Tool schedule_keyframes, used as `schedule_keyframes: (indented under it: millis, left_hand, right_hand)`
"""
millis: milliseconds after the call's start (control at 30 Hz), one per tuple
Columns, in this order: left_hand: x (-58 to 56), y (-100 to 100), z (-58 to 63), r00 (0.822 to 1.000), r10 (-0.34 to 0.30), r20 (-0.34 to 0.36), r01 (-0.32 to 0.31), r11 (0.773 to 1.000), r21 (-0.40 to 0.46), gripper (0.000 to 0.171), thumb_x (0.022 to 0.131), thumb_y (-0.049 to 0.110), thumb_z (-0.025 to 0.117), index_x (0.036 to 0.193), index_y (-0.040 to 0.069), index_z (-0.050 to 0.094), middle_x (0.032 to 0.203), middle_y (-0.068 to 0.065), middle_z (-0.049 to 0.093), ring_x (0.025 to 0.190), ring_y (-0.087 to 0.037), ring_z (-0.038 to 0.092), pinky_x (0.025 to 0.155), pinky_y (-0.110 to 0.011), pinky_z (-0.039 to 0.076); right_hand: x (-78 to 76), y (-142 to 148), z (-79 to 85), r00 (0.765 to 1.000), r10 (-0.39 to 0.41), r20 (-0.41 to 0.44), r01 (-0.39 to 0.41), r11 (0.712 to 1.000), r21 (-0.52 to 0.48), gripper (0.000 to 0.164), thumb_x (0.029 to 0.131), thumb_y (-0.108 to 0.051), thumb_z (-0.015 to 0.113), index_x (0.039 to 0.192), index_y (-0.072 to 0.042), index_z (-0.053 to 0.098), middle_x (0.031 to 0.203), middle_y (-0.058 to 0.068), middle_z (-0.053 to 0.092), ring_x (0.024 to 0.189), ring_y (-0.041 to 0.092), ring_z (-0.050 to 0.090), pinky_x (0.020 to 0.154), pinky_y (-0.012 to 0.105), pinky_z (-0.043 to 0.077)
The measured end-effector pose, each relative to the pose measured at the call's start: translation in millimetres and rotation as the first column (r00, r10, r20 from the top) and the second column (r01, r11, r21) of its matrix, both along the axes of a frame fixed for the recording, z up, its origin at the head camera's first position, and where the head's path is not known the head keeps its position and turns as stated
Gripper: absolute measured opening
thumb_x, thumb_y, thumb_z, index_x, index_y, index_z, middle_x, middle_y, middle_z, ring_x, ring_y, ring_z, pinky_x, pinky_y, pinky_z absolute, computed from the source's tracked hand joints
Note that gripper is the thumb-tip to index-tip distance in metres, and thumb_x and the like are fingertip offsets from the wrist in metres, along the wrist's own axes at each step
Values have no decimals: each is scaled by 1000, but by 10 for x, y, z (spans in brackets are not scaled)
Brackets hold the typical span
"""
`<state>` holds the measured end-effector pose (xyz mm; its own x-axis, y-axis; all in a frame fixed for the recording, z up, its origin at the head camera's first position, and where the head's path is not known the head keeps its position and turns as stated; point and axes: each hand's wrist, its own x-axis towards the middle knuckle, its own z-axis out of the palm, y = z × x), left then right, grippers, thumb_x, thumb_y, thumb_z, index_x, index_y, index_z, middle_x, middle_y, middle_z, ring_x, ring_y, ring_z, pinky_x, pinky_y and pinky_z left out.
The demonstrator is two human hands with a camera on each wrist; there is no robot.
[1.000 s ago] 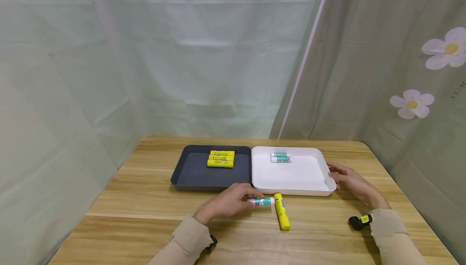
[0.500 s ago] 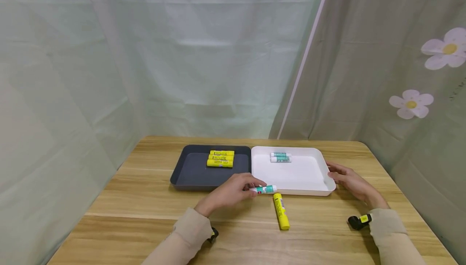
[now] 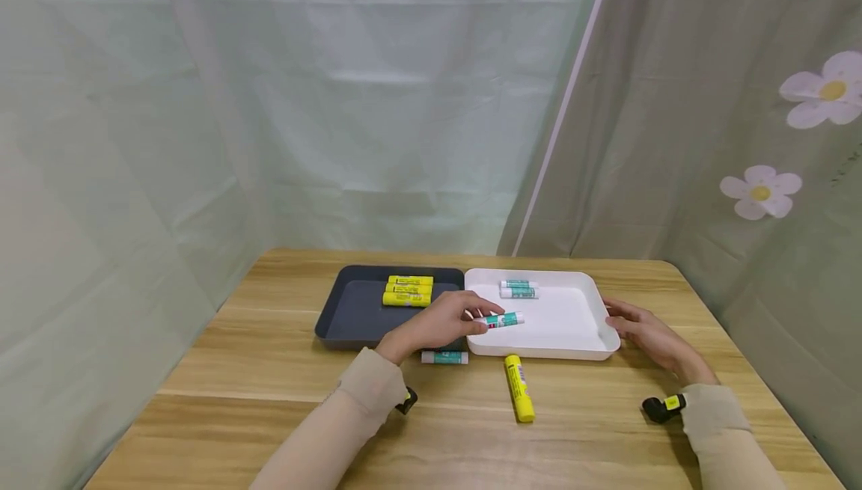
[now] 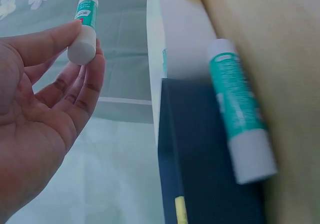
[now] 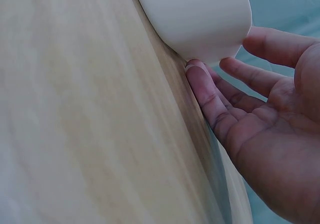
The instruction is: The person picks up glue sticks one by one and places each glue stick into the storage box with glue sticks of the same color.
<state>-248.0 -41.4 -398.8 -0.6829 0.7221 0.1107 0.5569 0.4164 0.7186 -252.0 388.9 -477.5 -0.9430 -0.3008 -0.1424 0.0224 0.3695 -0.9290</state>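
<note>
Glue stick [image 3: 506, 320], partly hidden, has moved over the white tray [image 3: 562, 325], pinched by left hand [image 3: 446, 319]; right hand [image 3: 652, 337] loosely touches tray.

This is an indoor nook screened by cloth, like a small curtained booth; whether a home, an office or a lab lies beyond cannot be told. Its one visible piece of furniture is a wood-grained tabletop [image 3: 209, 408] with rounded far corners. Behind the tabletop hangs a pale green-grey curtain [image 3: 417, 116] with fold creases, and left of it similar cloth [image 3: 101, 198]. Behind the tabletop's right part, a darker grey curtain [image 3: 653, 116] meets the pale one along a light strip [image 3: 566, 105]. Right of the tabletop, the cloth bears printed white flowers [image 3: 761, 193] with yellow centres, a homely, household sort of pattern.
</note>
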Motion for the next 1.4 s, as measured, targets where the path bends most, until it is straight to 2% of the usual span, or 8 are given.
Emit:
schedule_keyframes:
  millis: [133,500,633,733,967,1300,1400]
  left_hand:
    - [-100,110,91,1000,-9,11,9,1000,-2,35,102,10,68,136,13,70,123,-6,70,106,-17,65,90,-27,53]
    - [-360,391,227,999,-30,20,32,996,-85,37,103,8,66,140,13,67,130,-3,70,101,-14,67,84,-26,54]
    - [-445,498,245,999,-43,13,44,993,-105,36,103,9,66,139,14,68,127,-3,71,111,-18,65,88,-27,54]
    - [-498,567,248,999,-48,-1,48,991,-127,35,103,10,67,137,15,70,126,-5,70,116,-20,63,91,-27,53]
    - [-584,664,238,998,-50,-23,45,984,-172,33,102,11,68,134,15,72,122,-7,70,112,-20,64,89,-24,53]
    - [-760,793,180,1000,-29,-6,27,978,-208,32,99,8,72,130,12,74,119,-9,72,108,-21,65,87,-25,54]
    - [-804,853,149,1000,-22,-1,21,977,-213,31,98,7,73,129,12,75,118,-7,72,105,-19,64,87,-25,54]
  right_hand:
    - [4,3,1,1000,1,-1,-1,1000,2,72,109,-25,55,163,5,19,166,33,18,149,46,24,94,13,40]
    - [10,-1,27,1000,5,-13,-5,1000,-8,72,108,-25,56,163,6,20,166,33,18,149,47,24,93,11,41]
    - [9,8,34,1000,-2,-12,2,1000,0,72,109,-25,56,163,6,20,165,33,20,148,45,26,93,11,40]
    - [7,7,35,1000,-1,-3,1,1000,-4,72,109,-25,56,163,5,20,166,33,20,148,45,25,93,11,40]
    - [4,-14,15,1000,8,2,-8,1000,-2,72,109,-26,55,163,5,20,166,32,18,149,46,26,94,13,42]
    - [16,2,-3,1000,2,15,-2,1000,3,73,108,-26,56,163,5,19,167,32,18,149,46,25,97,17,40]
    - [26,14,-7,1000,-4,18,3,1000,7,73,108,-27,56,163,5,19,167,32,17,150,47,24,110,31,40]
